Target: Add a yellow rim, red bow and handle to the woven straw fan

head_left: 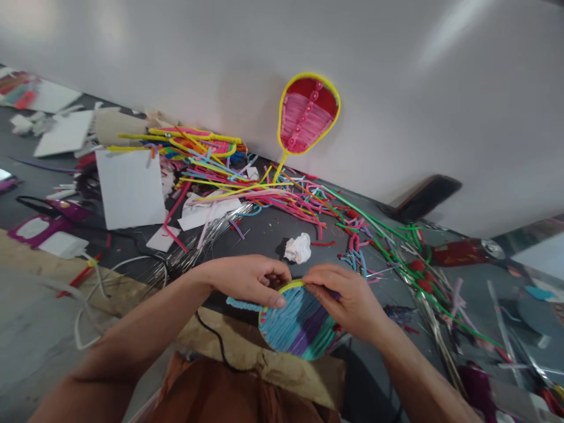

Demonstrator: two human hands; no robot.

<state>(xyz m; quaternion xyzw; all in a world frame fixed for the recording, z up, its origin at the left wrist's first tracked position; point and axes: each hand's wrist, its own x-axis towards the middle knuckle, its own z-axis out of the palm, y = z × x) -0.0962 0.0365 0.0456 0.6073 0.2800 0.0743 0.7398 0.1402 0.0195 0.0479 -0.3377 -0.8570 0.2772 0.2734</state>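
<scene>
Close in front of me is a rounded panel (282,332) made of rows of fuzzy pipe cleaners in light blue, purple and green. A yellow pipe cleaner edges its top and left side. My left hand (247,281) grips the panel's upper left, its thumb on the face and its fingers curled behind the rim. At the top edge, the fingers of my right hand (348,299) pinch the yellow edging and cover part of the upper right. A light blue strip (244,304) sticks out to the left below my left hand.
A pink and red pipe-cleaner piece with yellow edging (309,114) stands against the wall. Loose pipe cleaners (273,197), bare wires (211,232) and crumpled paper (298,248) lie ahead. Leftward are a white board (130,188) and purple glue gun (48,220); rightward, a red can (462,252).
</scene>
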